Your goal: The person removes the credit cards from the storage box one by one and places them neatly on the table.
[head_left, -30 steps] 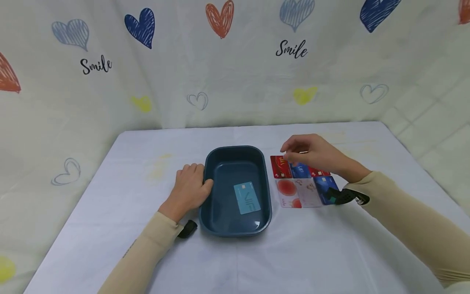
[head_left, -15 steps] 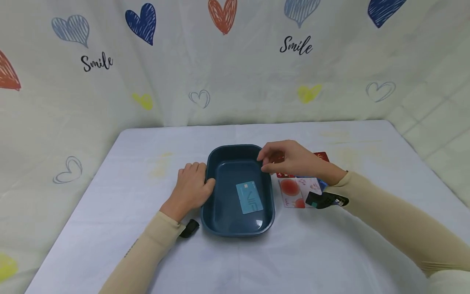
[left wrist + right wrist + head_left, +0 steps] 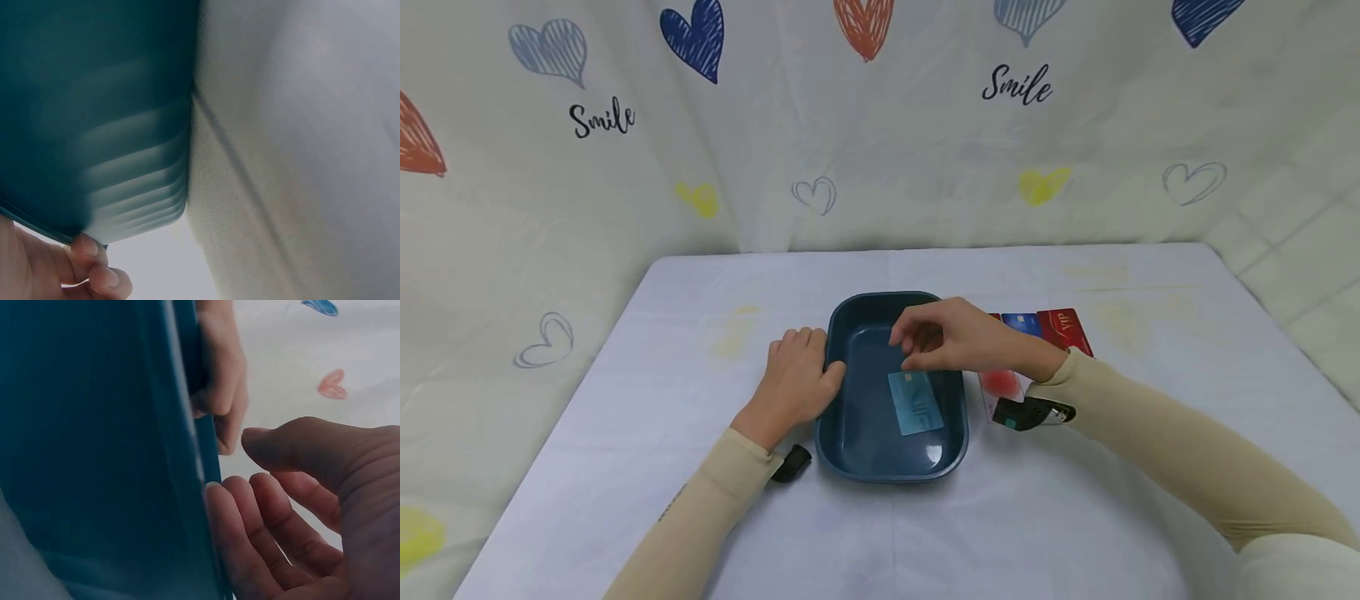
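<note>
A dark blue rectangular tub (image 3: 889, 462) stands on the table in the head view. My left hand (image 3: 793, 379) grips its left rim, thumb inside; the left wrist view shows curled fingertips (image 3: 94, 269) at the rim. Flat on the tub's floor lies a light blue card (image 3: 916, 404). Above the tub's right half hovers my right hand (image 3: 951, 335), fingers loosely curved. In the right wrist view, a gap separates its thumb (image 3: 300, 444) from the fingers, with no object between them.
Right of the tub lie several cards, partly hidden by the right forearm: a red card (image 3: 1063, 327), a blue card (image 3: 1022, 322) and a card with red circles (image 3: 1000, 384). A white cloth (image 3: 625, 450) covers the table; a heart-print curtain (image 3: 760, 125) hangs behind.
My right hand has moved left, from above the row of cards to over the tub. The left hand keeps hold of the rim. The head view has tilted slightly.
</note>
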`<state>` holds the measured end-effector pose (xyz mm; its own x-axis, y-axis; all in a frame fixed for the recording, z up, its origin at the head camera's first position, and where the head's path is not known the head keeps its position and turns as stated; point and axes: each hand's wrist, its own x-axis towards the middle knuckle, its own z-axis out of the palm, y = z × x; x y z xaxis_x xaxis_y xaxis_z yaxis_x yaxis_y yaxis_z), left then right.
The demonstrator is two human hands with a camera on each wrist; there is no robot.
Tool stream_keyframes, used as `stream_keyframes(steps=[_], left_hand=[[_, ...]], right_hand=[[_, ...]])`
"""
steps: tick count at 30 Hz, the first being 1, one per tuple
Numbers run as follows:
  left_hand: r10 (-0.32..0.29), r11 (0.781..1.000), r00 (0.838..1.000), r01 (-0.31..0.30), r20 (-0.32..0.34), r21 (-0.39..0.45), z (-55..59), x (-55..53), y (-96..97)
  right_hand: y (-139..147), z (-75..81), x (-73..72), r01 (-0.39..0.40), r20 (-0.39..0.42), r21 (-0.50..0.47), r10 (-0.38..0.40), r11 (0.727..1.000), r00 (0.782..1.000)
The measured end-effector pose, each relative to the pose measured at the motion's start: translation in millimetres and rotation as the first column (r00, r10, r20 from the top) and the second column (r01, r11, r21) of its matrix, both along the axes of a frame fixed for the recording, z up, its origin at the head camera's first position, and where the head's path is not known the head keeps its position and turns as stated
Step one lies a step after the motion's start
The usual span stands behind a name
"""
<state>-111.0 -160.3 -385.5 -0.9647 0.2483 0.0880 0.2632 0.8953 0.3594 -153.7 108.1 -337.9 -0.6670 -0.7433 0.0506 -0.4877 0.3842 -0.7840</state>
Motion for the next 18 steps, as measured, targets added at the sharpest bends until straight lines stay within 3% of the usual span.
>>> stream_keyframes(steps=[18], left_hand=[[-0.002,1.0,1.0,0.002,0.002,0.003,1.4,0.3,1.7]], right_hand=[[-18.9,-15.4,-5.2,-0.107,-0.075,0.192,0.123,0.976,0.99]])
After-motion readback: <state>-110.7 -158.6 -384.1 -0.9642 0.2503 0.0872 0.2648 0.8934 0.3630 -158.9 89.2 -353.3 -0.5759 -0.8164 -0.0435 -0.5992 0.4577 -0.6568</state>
